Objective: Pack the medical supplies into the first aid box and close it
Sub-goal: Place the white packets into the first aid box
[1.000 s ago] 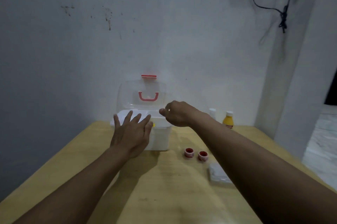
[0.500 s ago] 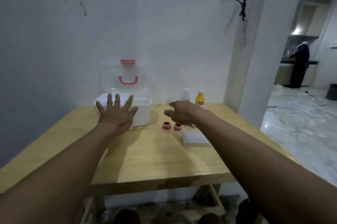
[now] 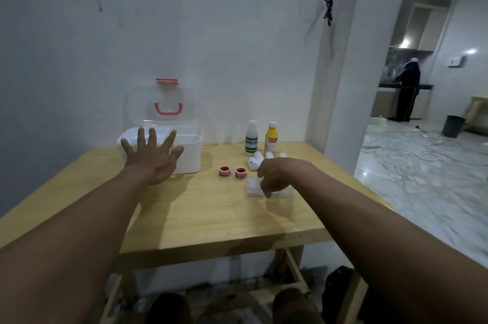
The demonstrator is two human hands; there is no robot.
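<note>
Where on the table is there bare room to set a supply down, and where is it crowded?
Bare wood runs along the table's near edge, between both forearms, and on the left beside the first aid box. It is crowded at the right rear: two bottles, white rolls, tape rolls and the clear packet under the right hand.

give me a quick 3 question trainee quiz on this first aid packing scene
1. True or false: the first aid box lid is shut.
2. How many red tape rolls lie on the table?
3. Which hand reaches over the clear packet: A left hand, B right hand?

Key: 1 false, the lid stands open. 2 two. 3 B; the left hand lies spread against the box front.
</note>
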